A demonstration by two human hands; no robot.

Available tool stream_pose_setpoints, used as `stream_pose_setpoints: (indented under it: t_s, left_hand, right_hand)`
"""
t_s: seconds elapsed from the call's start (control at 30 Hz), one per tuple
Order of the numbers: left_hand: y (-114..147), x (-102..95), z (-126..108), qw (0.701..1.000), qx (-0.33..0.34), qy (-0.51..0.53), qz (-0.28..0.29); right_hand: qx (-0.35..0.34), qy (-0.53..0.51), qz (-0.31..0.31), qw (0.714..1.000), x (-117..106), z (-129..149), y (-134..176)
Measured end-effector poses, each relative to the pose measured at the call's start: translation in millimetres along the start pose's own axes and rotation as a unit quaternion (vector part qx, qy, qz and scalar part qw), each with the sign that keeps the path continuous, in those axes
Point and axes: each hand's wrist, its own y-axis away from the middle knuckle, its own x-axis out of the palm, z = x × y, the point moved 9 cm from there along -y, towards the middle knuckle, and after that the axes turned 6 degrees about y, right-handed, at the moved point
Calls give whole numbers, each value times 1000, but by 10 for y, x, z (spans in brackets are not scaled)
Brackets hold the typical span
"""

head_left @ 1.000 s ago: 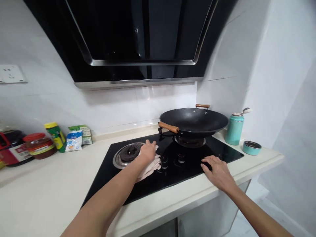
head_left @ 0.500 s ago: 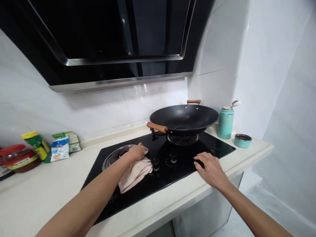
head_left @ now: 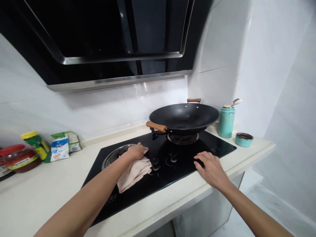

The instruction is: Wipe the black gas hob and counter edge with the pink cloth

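My left hand (head_left: 137, 152) is closed on a pale pink cloth (head_left: 134, 174), which drapes over the black glass cooktop (head_left: 145, 191) beside the left burner (head_left: 111, 157). Two black knobs, the left knob (head_left: 155, 163) and the right knob (head_left: 173, 157), stand to the right of the cloth. My right hand (head_left: 209, 166) rests near the cooktop's front right edge with fingers slightly bent and apart, holding nothing. A black wok (head_left: 184, 117) with wooden handles sits on the right burner (head_left: 183, 139). My forearm partly covers the left burner.
A turquoise flask (head_left: 226, 121) and a turquoise cup (head_left: 244, 139) stand right of the cooktop on the white counter (head_left: 49, 194). At the left are a red-lidded jar (head_left: 18, 158), a yellow-capped green container (head_left: 37, 144) and small packets (head_left: 60, 149). A black range hood (head_left: 118, 39) hangs above.
The left hand and cloth have shifted very slightly to the left, still on the cooktop. My right hand stays in place. The view has moved a little.
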Motion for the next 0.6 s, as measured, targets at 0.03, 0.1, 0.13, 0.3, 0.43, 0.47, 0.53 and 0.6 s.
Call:
stream_pose_setpoints:
  t_s: [0.03, 0.1, 0.13, 0.3, 0.43, 0.47, 0.53, 0.6]
  left_hand:
    - [45, 15, 6, 1000, 3, -1, -6]
    - [87, 42, 20, 1000, 4, -3, -14]
    - [79, 48, 27, 1000, 0, -4, -16]
    - [-91, 18, 29, 1000, -26, -7, -16]
    - [-45, 21, 12, 1000, -15, -6, -16]
    - [-5, 32, 17, 1000, -10, -6, -17]
    - [64, 60, 38, 1000, -3, -4, -16]
    - [80, 81, 68, 1000, -3, -2, -14]
  right_hand:
    - [0, 1, 0, 1000, 3, -1, 0]
    - [0, 4, 0, 1000, 8, -2, 0]
    - [0, 5, 0, 1000, 9, -1, -1]
    - [1, 10, 5, 1000, 1, 5, -5]
    - [4, 13, 7, 1000, 4, 1, -4]
    - [5, 13, 7, 1000, 8, -2, -3]
    - [3, 13, 6, 1000, 15, -5, -3]
    - [0, 14, 4, 1000, 17, -3, -3]
